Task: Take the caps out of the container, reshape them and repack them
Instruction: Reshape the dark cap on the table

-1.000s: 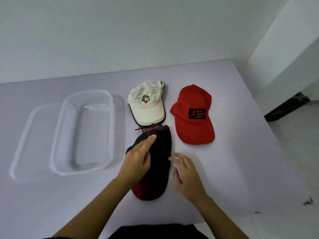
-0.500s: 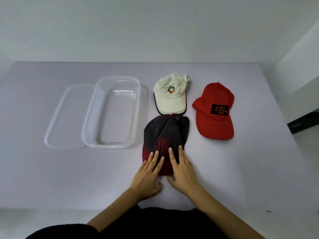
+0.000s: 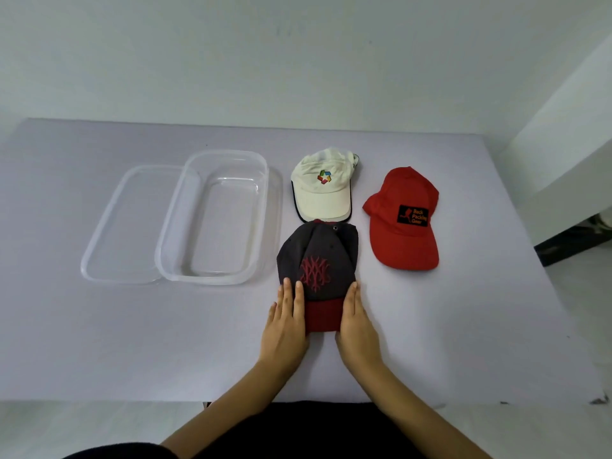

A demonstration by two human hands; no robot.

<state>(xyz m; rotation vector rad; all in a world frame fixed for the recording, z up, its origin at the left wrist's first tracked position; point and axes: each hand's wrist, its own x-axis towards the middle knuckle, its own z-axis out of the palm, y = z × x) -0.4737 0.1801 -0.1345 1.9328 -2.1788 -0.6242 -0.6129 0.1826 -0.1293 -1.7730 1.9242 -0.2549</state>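
Observation:
A dark grey cap with a red brim and red stitched logo (image 3: pixel 318 260) lies flat on the table, brim toward me. My left hand (image 3: pixel 287 321) rests flat along the left side of its brim, fingers straight. On the right side of the brim my right hand (image 3: pixel 356 321) lies flat too. A white cap with a coloured logo (image 3: pixel 323 187) lies just behind the dark one. A red cap with a black patch (image 3: pixel 405 220) sits to the right. The clear plastic container (image 3: pixel 172 260) stands to the left, with nothing in it.
The container's clear lid (image 3: pixel 116 226) lies partly under the container on its left. The lilac table (image 3: pixel 132 342) ends at a near edge by my body and a right edge beyond the red cap. A white wall runs behind.
My hands have slid apart from the middle of the dark cap's brim to its two sides. The cap now lies flat with its logo showing.

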